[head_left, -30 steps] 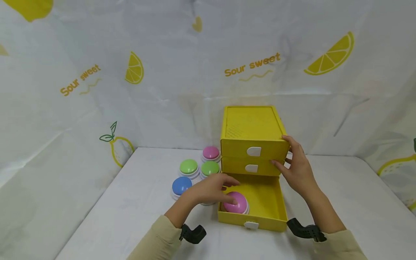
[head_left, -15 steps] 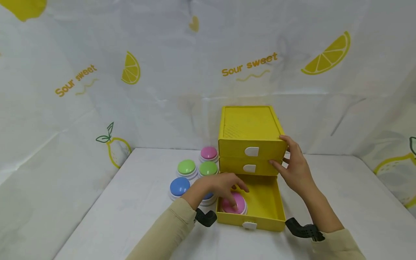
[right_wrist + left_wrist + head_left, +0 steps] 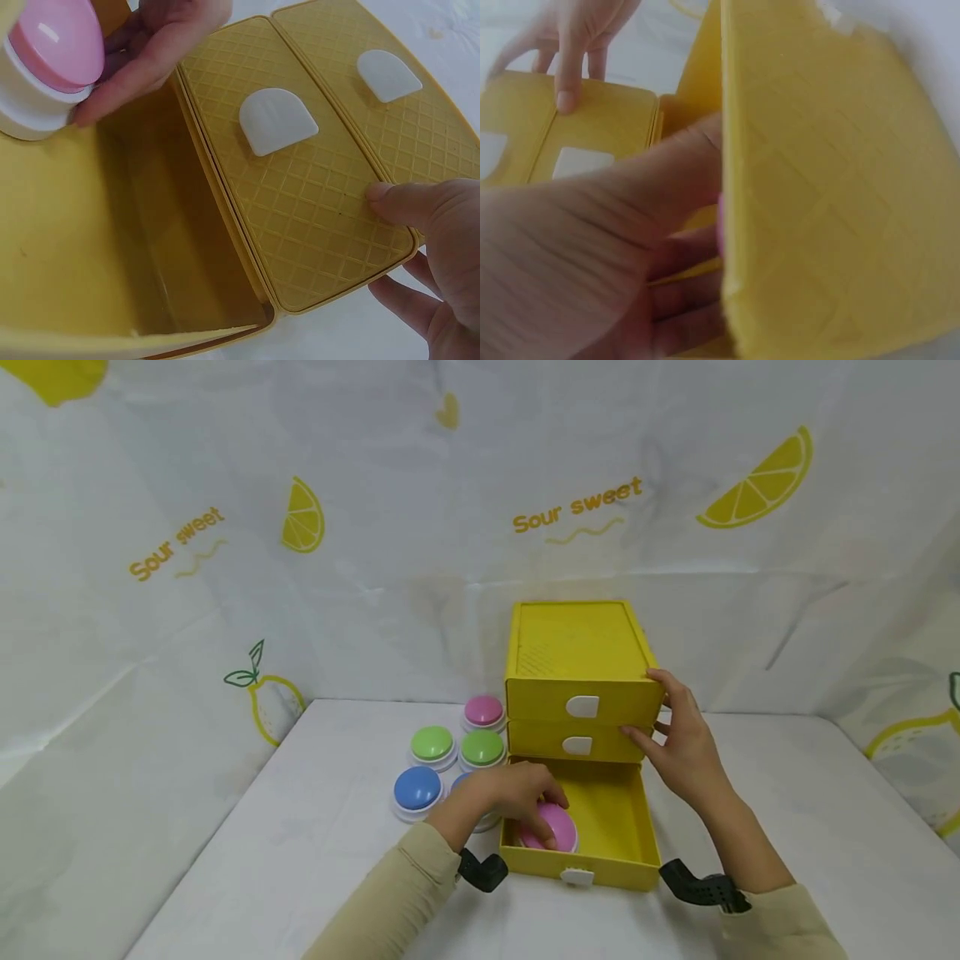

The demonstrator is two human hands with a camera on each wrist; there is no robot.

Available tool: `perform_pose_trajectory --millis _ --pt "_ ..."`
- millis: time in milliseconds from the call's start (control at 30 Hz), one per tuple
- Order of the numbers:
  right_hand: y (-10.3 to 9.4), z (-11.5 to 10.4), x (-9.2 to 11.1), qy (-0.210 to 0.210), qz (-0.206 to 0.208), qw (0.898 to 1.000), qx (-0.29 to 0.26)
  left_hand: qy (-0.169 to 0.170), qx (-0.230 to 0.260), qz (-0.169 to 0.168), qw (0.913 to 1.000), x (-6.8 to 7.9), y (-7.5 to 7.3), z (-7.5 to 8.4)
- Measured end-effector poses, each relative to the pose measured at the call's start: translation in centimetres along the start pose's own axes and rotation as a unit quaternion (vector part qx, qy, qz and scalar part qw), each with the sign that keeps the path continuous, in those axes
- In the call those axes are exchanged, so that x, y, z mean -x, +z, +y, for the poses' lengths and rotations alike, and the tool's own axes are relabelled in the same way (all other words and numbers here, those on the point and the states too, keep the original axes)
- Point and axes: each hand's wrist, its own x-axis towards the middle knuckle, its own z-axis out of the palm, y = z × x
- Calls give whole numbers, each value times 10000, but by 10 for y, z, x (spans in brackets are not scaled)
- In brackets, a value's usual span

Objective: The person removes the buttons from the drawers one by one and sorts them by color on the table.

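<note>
A yellow three-tier drawer box (image 3: 581,639) stands on the table with its bottom drawer (image 3: 618,827) pulled out. Inside that drawer, at the front left, is a pink push button (image 3: 557,825) on a white base, seen large in the right wrist view. My left hand (image 3: 513,797) reaches over the drawer's left wall and holds the button, thumb in front and fingers behind. My right hand (image 3: 686,752) grips the right front edge of the box, thumb on the middle drawer's front, fingers along the side. In the left wrist view the drawer front hides most of the button.
Left of the box stand a blue push button (image 3: 417,788), two green ones including a green push button (image 3: 432,743), and a pink push button (image 3: 483,710). Another blue one is partly behind my left wrist. A printed white sheet (image 3: 405,543) hangs behind the table.
My left hand has moved right and down onto the pink button, and its fingers have closed around it. The button has shifted slightly right. My right hand has stayed on the box.
</note>
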Motion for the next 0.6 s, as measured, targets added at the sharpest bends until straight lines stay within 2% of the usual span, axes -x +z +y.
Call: perform_pose_trajectory --millis 100,267,467,600 --pt "-1 0 0 6 -24 10000 -10 -26 138 135 9998 -2 2 0" --pt "-1 2 0 -24 -4 10000 -7 -39 110 101 9999 -4 3 0" --pt "0 1 -1 -76 -9 10000 15 -139 -173 -54 9997 -5 0 1" --pt "-1 2 0 -125 19 9999 35 -144 -113 -206 9996 -6 -3 2"
